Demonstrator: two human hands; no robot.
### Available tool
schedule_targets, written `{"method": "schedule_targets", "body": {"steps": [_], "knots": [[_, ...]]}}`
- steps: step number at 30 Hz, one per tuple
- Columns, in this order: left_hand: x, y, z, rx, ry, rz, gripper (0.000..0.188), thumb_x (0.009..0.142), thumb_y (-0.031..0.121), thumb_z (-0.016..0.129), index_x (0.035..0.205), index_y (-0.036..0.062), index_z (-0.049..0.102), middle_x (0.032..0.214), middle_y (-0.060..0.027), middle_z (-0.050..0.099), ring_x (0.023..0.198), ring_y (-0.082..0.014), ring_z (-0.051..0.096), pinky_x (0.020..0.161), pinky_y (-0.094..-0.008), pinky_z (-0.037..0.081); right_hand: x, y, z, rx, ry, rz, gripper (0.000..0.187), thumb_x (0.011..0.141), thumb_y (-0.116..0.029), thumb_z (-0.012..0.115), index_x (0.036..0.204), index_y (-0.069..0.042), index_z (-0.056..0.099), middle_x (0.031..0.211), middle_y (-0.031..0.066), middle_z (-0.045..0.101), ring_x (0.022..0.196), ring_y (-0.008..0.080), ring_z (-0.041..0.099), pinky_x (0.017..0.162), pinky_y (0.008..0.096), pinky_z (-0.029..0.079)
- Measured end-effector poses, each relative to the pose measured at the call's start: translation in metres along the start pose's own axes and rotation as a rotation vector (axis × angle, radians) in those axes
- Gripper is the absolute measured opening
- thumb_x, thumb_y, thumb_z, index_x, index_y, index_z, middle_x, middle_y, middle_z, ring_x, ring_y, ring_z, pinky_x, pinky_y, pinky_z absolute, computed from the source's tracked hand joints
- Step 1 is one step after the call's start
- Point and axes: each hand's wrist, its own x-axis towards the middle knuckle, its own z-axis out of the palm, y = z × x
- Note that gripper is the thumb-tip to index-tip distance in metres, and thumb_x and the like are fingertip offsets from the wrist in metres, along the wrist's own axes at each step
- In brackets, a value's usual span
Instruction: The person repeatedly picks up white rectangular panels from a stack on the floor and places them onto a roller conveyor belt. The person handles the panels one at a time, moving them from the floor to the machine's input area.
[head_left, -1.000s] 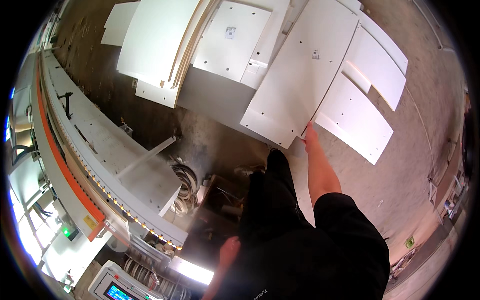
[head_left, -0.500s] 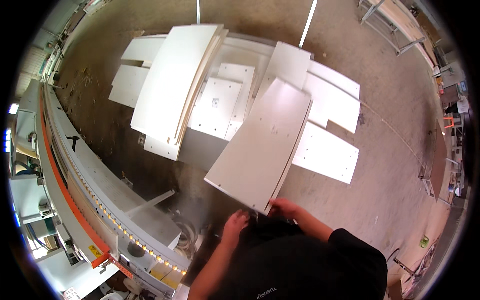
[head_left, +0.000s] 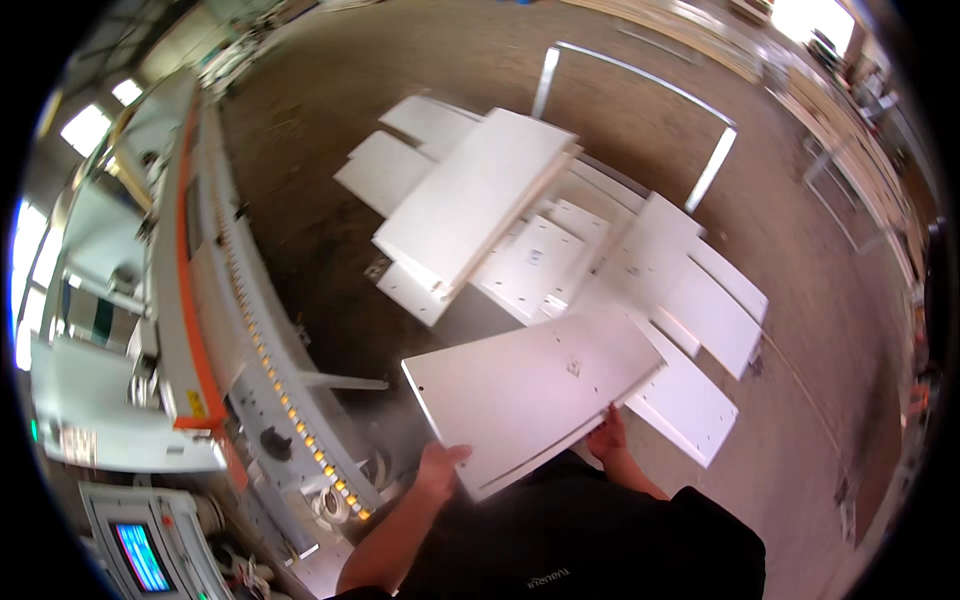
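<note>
White panel (head_left: 535, 385) looked stiff, heavyish; left grip (head_left: 438, 470) held its short edge, right grip (head_left: 607, 438) its long edge: sensible spots.

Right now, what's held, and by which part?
A white panel: left hand on its left short edge, right hand on its near long edge.

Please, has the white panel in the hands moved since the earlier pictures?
Yes: judged against the left panel stack, the held white panel has come nearer to the person.
</note>
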Motion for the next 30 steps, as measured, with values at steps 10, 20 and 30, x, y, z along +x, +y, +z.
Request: {"method": "schedule_targets", "body": {"steps": [10, 20, 30], "knots": [[-0.16, -0.07, -0.168, -0.256, 0.285, 0.342, 0.046, 0.091, 0.016, 0.068, 0.132, -0.0029, 0.06, 0.12, -0.0122, 0.07, 0.105, -0.024, 0.07, 0.092, -0.0394, 0.056, 0.007, 0.056, 0.11, -0.28, -0.493, 0.066, 0.049, 0.107, -0.037, 0.05, 0.144, -0.004, 0.051, 0.142, 0.0133, 0.06, 0.131, 0.0318, 0.057, 0.113, 0.0489, 0.045], [-0.289, -0.249, -0.159, 0.82, 1.087, 0.077, 0.103, 0.079, 0.032, 0.085, 0.161, 0.0069, 0.029, 0.1, -0.0106, 0.065, 0.09, -0.0261, 0.065, 0.08, -0.0367, 0.054, -0.002, 0.232, 0.217, -0.711, -0.789, 0.545, 0.049, 0.1, -0.028, 0.066, 0.141, -0.003, 0.054, 0.137, 0.0102, 0.063, 0.13, 0.027, 0.057, 0.113, 0.0451, 0.043], [-0.353, -0.341, -0.088, 0.341, 1.231, -0.411, 0.121, 0.066, 0.057, 0.088, 0.162, 0.0118, 0.029, 0.088, -0.0138, 0.074, 0.086, -0.0352, 0.073, 0.08, -0.0454, 0.056, -0.028, 0.423, 0.225, -1.646, -0.815, 0.797, 0.041, 0.099, -0.04, 0.07, 0.125, -0.008, 0.066, 0.117, 0.004, 0.071, 0.103, 0.018, 0.069, 0.081, 0.0346, 0.058]]}}
